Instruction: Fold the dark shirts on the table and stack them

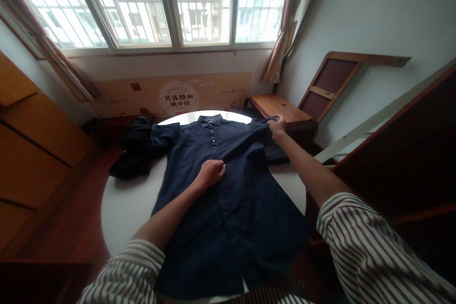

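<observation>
A dark navy short-sleeved button shirt (245, 190) lies spread front side up on a round white table (121, 209), its collar at the far edge and its hem hanging toward me. My right hand (277, 127) is closed on the end of the right-side sleeve, pulling it out to the side. Over the middle of the shirt, my left hand (211, 174) is curled closed at the button placket, with cloth seemingly pinched at its fingertips. The fingers of that hand are partly hidden by its back.
Dark bundled clothes (137, 147) lie at the table's left edge, by the left sleeve. More dark cloth (278, 152) lies under the right sleeve. Beyond stand a wooden bench (281, 107), a printed panel (221, 92) and windows. Orange cabinets (39, 142) line the left.
</observation>
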Motion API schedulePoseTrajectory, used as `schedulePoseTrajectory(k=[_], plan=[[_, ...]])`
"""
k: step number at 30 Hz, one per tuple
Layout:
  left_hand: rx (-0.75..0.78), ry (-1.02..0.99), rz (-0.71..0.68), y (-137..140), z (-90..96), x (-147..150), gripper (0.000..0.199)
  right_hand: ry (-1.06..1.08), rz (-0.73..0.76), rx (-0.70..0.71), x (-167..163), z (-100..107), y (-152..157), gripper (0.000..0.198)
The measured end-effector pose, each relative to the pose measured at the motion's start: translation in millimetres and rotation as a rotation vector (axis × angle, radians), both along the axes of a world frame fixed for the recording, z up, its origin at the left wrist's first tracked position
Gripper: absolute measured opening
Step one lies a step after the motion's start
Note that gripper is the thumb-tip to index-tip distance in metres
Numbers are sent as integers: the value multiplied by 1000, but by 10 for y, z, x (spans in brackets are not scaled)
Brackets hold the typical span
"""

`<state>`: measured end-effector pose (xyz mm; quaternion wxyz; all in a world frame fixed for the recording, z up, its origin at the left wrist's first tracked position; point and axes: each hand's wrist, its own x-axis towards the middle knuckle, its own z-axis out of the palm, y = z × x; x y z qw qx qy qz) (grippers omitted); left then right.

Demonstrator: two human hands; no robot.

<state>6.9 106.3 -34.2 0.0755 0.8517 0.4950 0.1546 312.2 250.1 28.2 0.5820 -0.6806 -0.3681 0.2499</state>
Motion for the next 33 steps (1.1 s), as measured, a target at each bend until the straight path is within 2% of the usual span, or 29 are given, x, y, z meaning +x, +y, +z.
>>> schedulePoseTrajectory(k=[2, 4, 6, 8, 10, 12, 14, 16, 19, 21, 22, 25, 27, 29, 31, 33], plan=[[-14, -3, 3, -4, -1, -3, 32, -158, -35, 57, 45, 20, -105, 52], [-21, -9, 7, -10, 3, -7, 31, -340, -30, 27, 108, 14, -252, 55], [-22, -14, 6, -14, 16, -10, 31, -501, 15, -12, 163, -16, -465, 52], [-25, -10, 5, -16, 43, -7, 31, -654, 117, 30, 179, -63, -773, 44], [-29, 7, 0, -33, 94, 6, 31, -769, 291, 118, 136, -112, -1186, 30], [-32, 41, -22, -103, 174, 20, 30, -818, 542, 176, 37, -142, -1684, 21], [-43, 87, -78, -269, 285, 11, 28, -858, 817, 215, -86, -141, -2208, 19], [-68, 125, -184, -559, 415, -52, 26, -914, 1040, 232, -189, -124, -2684, 24], [-133, 143, -377, -1180, 584, -270, 29, -1028, 1251, 207, -238, -146, -3183, 53], [-174, 136, -462, -1627, 632, -472, 33, -1108, 1303, 186, -203, -226, -3353, 69], [-184, 133, -481, -1830, 631, -579, 38, -1145, 1318, 188, -175, -280, -3398, 70], [-150, 151, -447, -2282, 549, -880, 62, -1225, 1346, 238, -86, -427, -3450, 57], [-84, 177, -396, -2439, 471, -1038, 60, -1220, 1343, 299, -45, -455, -3461, 46], [-28, 194, -376, -2511, 414, -1150, 46, -1170, 1342, 348, -25, -417, -3470, 35], [6, 206, -373, -2539, 391, -1215, 34, -1123, 1355, 380, -23, -343, -3471, 32], [41, 213, -370, -2553, 395, -1244, 33, -1105, 1343, 406, -33, -281, -3462, 33]])
